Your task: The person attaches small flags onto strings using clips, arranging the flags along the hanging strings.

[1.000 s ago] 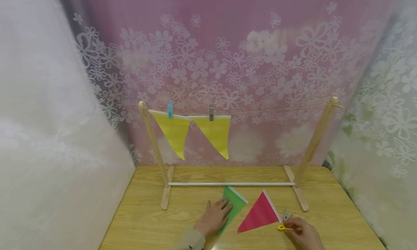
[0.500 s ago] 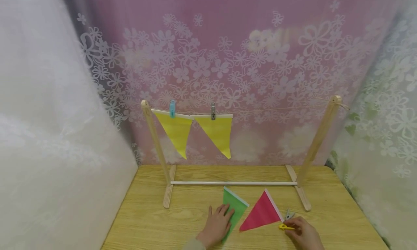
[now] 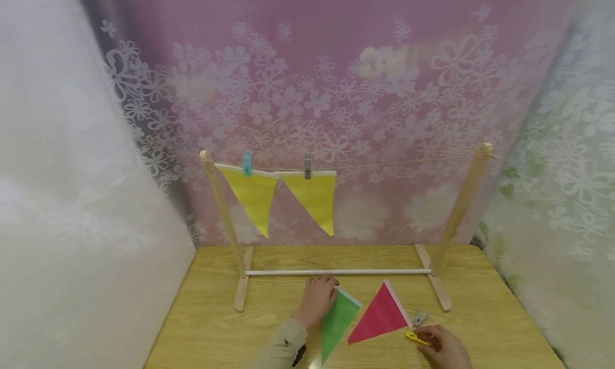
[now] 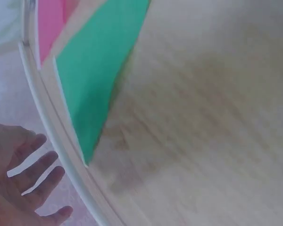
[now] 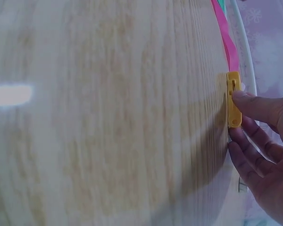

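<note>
Green flag (image 3: 338,320) lies flat on the desk (image 3: 211,326), just in front of the rack's white bar (image 3: 375,272). My left hand (image 3: 316,299) rests at its top corner, fingers (image 4: 35,162) straight & released. Right hand (image 3: 444,347) pinches a yellow peg (image 3: 414,337). Red flag (image 3: 379,316) & a grey peg (image 3: 420,318) lie between. Progress, I'd say: 2 yellow flags (image 3: 283,198) pegged on the string, 2 left. Flags: thin, smooth triangles w/ white top edge; desk is pale wood grain.
</note>
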Available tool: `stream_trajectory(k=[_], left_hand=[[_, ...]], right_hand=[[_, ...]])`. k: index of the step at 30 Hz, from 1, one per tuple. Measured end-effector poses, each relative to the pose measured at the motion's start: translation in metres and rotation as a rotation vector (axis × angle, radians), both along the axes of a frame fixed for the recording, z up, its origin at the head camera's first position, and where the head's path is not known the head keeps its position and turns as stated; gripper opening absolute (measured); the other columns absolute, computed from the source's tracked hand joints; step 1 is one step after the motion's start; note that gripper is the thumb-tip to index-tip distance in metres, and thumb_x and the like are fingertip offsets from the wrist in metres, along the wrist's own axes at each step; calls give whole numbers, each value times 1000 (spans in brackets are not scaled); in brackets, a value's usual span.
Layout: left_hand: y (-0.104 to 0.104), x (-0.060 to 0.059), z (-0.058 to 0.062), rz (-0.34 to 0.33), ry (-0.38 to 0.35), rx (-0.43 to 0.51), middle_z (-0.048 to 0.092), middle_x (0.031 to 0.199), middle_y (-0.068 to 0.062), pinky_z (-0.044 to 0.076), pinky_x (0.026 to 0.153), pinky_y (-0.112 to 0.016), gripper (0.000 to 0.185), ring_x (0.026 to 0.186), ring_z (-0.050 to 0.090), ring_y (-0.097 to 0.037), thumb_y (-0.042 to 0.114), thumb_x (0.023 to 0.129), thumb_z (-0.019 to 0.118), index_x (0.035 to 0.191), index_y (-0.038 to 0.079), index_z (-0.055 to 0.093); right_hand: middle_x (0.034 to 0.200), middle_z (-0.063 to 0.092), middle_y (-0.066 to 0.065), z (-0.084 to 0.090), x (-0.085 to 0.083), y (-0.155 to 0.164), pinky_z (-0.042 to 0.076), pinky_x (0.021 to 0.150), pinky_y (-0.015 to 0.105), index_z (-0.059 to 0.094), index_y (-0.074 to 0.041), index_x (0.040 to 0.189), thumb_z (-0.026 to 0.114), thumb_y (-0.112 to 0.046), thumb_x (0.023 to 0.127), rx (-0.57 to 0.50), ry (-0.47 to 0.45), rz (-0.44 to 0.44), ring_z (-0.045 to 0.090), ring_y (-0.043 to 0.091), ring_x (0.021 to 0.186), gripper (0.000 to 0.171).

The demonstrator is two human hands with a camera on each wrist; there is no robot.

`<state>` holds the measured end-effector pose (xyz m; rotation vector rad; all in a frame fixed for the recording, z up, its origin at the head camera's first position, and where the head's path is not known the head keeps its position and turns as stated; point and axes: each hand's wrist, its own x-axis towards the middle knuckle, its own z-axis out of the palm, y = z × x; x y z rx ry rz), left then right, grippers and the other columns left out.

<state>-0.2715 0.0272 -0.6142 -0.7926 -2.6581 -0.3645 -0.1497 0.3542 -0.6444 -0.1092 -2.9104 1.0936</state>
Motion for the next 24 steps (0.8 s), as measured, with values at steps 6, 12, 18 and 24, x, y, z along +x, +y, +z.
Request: stream_trajectory(k=[6, 12, 18, 24], left_hand=[[-3, -17, -7, -23, -160, -117, 67, 128, -2, 52, 97, -50, 22, 118, 62, -25, 21, 101, 65, 121, 19, 74], [-8, -21, -19, -5, -162, -107, 69, 122, 0, 52, 94, -49, 19, 114, 63, -26, 17, 98, 68, 115, 21, 77], [-16, -26, -18, 30, -79, -82, 74, 104, 3, 56, 85, -43, 14, 97, 67, -22, 13, 94, 72, 97, 23, 80], [-25, -27, -16, 76, -176, -74, 70, 101, -2, 55, 85, -45, 13, 98, 64, -25, 12, 90, 77, 100, 21, 78]], right_hand=[[89, 63, -4, 3, 2, 2, 52, 65, 21, 74, -10, 111, 86, -9, 80, 26, -34, -38, 60, 3, 73, 33], [90, 61, -3, 4, 3, 7, 47, 61, 22, 74, -9, 112, 86, -15, 80, 86, -64, -53, 55, 5, 71, 34], [89, 59, -3, 6, 6, 6, 41, 59, 23, 75, -9, 109, 87, -17, 79, 97, -83, -43, 48, 6, 69, 32], [86, 61, -4, 4, 10, 2, 42, 59, 23, 74, -7, 111, 87, -24, 80, 44, -104, -88, 52, 8, 70, 37]])
